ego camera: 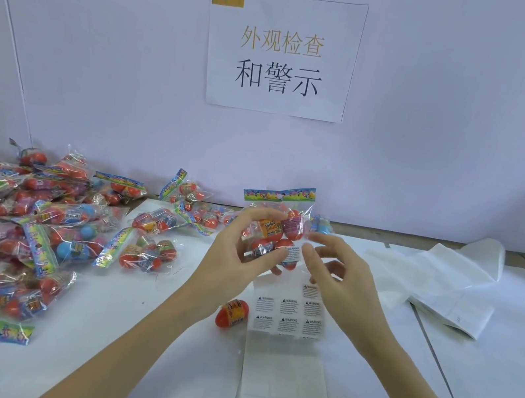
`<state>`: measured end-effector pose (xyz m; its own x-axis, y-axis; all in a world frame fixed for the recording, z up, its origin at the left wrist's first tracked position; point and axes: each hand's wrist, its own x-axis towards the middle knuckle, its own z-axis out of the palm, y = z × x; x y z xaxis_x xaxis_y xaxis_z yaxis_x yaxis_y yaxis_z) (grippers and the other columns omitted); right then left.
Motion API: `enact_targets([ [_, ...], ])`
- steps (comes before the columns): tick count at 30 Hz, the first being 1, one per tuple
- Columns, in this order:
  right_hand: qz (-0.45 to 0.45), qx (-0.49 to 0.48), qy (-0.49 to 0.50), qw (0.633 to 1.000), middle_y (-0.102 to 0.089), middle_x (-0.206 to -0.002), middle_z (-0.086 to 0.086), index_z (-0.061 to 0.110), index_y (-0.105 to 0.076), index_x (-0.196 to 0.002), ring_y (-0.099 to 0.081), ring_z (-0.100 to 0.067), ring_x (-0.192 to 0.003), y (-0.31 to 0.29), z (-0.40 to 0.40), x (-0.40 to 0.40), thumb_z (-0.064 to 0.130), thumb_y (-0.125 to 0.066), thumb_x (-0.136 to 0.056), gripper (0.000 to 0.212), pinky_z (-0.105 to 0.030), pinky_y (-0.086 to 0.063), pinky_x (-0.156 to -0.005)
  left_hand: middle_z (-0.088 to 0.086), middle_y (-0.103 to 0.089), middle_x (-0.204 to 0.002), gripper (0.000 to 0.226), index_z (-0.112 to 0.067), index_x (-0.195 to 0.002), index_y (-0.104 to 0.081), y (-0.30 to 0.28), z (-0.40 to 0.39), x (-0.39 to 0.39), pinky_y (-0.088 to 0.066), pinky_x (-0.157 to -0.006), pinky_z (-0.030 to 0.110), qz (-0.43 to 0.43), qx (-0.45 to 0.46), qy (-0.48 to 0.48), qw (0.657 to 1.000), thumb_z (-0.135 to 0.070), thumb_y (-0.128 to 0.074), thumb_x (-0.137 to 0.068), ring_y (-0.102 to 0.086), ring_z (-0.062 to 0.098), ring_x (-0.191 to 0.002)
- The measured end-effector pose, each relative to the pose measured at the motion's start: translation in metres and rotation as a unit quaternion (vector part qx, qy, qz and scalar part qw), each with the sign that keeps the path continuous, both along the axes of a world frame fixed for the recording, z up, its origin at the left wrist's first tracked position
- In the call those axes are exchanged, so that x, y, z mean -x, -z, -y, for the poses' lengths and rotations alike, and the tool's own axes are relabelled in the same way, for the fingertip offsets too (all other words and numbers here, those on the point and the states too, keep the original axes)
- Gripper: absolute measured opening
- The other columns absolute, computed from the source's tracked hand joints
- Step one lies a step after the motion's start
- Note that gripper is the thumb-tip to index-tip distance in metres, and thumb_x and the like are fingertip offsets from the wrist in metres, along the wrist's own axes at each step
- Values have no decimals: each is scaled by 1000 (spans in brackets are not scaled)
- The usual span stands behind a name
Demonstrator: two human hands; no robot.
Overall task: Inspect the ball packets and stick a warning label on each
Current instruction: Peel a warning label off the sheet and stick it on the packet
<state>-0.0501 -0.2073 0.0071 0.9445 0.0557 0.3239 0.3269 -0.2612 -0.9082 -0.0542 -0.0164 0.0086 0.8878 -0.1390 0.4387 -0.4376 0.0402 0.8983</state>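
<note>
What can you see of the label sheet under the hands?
The label sheet is a long white backing strip lying flat on the white table, running toward the camera. Its far end still carries a grid of small white stickers printed WARNING with a triangle; the near part shows only empty peeled squares. A loose red ball lies by its left edge. The right hand hovers above its far end.

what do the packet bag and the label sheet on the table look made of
Packet in the left hand: thin clear plastic film, glossy; it crinkles and the balls show through. Label sheet: matte white paper, probably self-adhesive, with printed warning labels on a gridded backing.
</note>
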Motion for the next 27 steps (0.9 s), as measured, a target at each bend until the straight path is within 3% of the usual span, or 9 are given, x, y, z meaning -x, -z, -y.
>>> enact_targets([
  [4, -45, -53, -72, 995, -77, -86, 3, 21, -78, -99, -69, -9, -75, 1, -3, 1, 36, -75, -92, 17, -19, -52, -64, -6, -65, -135, 44, -28, -132, -61, 0, 2, 0, -64, -83, 42, 12, -18, -3, 1000, -20, -80, -93, -73, 28, -107],
  [8, -128, -134, -129, 974, -79, -99, -9, 15, -79, -106, -70, -14, -82, -3, 6, 0, 38, -71, -91, 29, -21, -50, -66, -3, -62, -139, 42, -25, -134, -61, 2, -1, -3, -63, -84, 45, 28, -24, 7, 999, -11, -74, -96, -71, 29, -111],
  [14, -157, -66, -137, 976, -79, -100, -7, 21, -72, -118, -75, -18, -83, -3, 3, 3, 39, -73, -94, 29, -23, -52, -67, -12, -59, -139, 44, -45, -149, -46, 5, 3, 0, -58, -90, 29, 26, -36, 41, 998, -29, -51, -109, -67, 11, -117],
  [16, -198, -94, -110, 969, -80, -100, -7, 15, -75, -115, -72, -15, -77, -6, 10, 0, 36, -73, -95, 29, -23, -49, -66, -12, -57, -142, 44, -59, -149, -38, 4, 1, -2, -57, -89, 27, 20, -39, 1, 999, -44, -42, -108, -61, 12, -126],
  [18, -213, -127, -53, 967, -78, -89, -4, 8, -75, -108, -66, -12, -68, -13, 23, -9, 37, -73, -93, 33, -19, -44, -58, -7, -62, -128, 39, -55, -146, -43, 8, -3, -8, -57, -85, 33, 40, -81, -93, 992, -45, -41, -108, -65, 22, -112],
  [21, -148, -325, -117, 927, -75, -95, 6, 21, -68, -106, -60, -7, -73, -32, 51, -17, 41, -66, -93, 24, -13, -42, -51, -9, -57, -130, 26, -26, -132, -63, 21, -19, -20, -45, -98, 32, 44, -273, -237, 931, -28, -51, -109, -57, 21, -121],
  [24, -67, -490, -348, 797, -52, -156, 4, 32, -51, -143, -63, -4, -110, -44, 72, -14, 53, -50, -103, 46, -16, -51, -74, 1, -47, -153, 33, -15, -139, -61, 29, -34, -30, -28, -113, 28, 43, -452, -255, 854, -23, -52, -108, -39, 23, -144],
  [25, -72, -477, -378, 790, -45, -162, 3, 33, -40, -156, -62, -4, -113, -44, 73, -14, 52, -52, -103, 58, -17, -52, -78, 2, -39, -162, 40, -15, -148, -54, 31, -36, -32, -21, -120, 28, 53, -485, -236, 840, -25, -48, -110, -32, 23, -151],
  [27, -106, -413, -357, 831, -58, -148, 5, 30, -42, -159, -65, -6, -100, -35, 66, -15, 48, -67, -97, 69, -19, -54, -77, -3, -15, -173, 53, -23, -163, -29, 38, -39, -36, -3, -126, 31, 76, -558, -207, 800, -34, -40, -112, -11, 16, -160],
])
